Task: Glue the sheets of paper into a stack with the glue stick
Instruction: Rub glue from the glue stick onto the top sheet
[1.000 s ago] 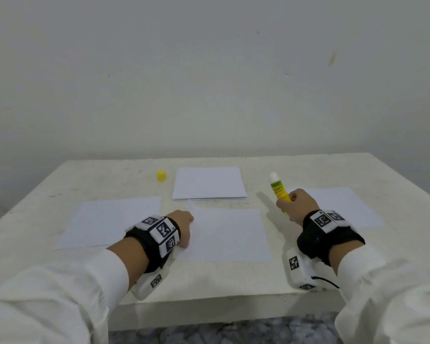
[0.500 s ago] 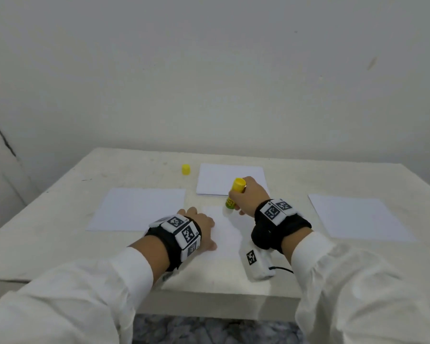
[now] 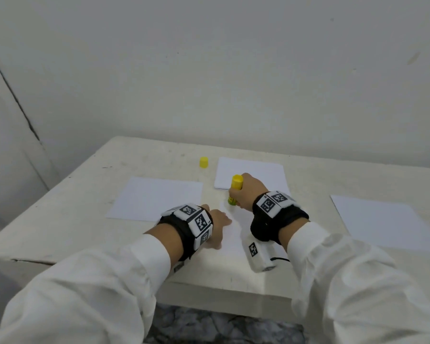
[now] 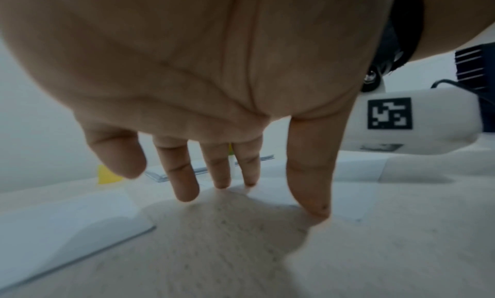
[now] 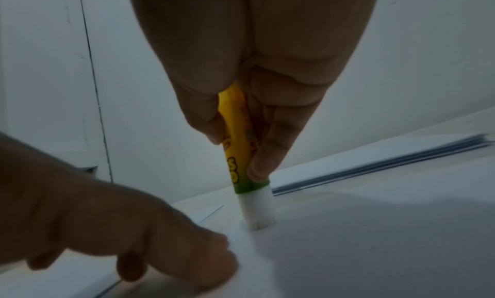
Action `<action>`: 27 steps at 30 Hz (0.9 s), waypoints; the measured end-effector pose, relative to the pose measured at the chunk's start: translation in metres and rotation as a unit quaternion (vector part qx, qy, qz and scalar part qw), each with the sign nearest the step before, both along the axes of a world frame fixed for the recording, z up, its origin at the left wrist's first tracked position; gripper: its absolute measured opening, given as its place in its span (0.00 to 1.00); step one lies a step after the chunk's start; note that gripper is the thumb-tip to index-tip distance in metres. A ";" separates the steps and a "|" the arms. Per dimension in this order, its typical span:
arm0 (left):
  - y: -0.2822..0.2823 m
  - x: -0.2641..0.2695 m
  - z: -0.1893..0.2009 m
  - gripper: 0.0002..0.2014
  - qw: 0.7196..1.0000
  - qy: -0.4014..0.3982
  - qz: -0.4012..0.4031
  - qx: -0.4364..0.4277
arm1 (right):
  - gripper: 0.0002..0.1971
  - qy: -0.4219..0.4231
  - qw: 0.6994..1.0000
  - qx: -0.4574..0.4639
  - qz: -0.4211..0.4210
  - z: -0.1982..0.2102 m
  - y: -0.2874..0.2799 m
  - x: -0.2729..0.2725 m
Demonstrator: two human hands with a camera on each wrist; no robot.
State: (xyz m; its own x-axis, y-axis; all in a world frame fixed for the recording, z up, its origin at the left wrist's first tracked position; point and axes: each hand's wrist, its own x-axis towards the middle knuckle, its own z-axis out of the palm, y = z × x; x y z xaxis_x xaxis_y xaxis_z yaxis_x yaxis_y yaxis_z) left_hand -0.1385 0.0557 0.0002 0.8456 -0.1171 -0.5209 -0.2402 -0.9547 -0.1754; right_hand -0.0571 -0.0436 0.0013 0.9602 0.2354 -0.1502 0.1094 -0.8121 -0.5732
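My right hand grips the yellow glue stick upside down; its white tip presses on the near centre sheet. My left hand lies with straight fingers spread, fingertips resting on that sheet's left edge. A stack of sheets lies behind the glue stick. Single sheets lie at the left and right. The yellow cap stands left of the stack.
The white table stands against a pale wall. Its near edge runs just under my wrists, with patterned floor below. Each wrist carries a black strap with tagged white blocks.
My right hand swung from the right of the table to the centre sheet and turned the glue stick tip down onto the paper. The left hand stayed on the sheet.
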 end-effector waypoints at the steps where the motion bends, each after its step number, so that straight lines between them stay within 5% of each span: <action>1: 0.002 0.001 -0.001 0.38 1.000 -0.005 -0.001 0.000 | 0.13 -0.001 1.000 -0.002 -0.008 0.000 -0.007 0.000; 12: 0.008 0.019 -0.012 0.45 1.000 -0.017 0.014 -0.022 | 0.10 -0.005 0.991 -0.016 -0.131 0.000 -0.117 0.006; 22: 0.026 0.030 -0.022 0.55 0.994 0.018 0.077 -0.079 | 0.13 -0.037 0.983 0.013 -0.178 -0.005 -0.134 0.006; 25: 0.030 0.031 -0.021 0.59 0.994 0.015 0.076 -0.076 | 0.06 -0.112 0.981 0.062 -0.145 0.006 -0.114 -0.009; 27: 0.032 0.030 -0.021 0.60 0.995 0.012 0.073 -0.071 | 0.13 -0.105 0.991 0.057 -0.063 0.015 -0.091 -0.021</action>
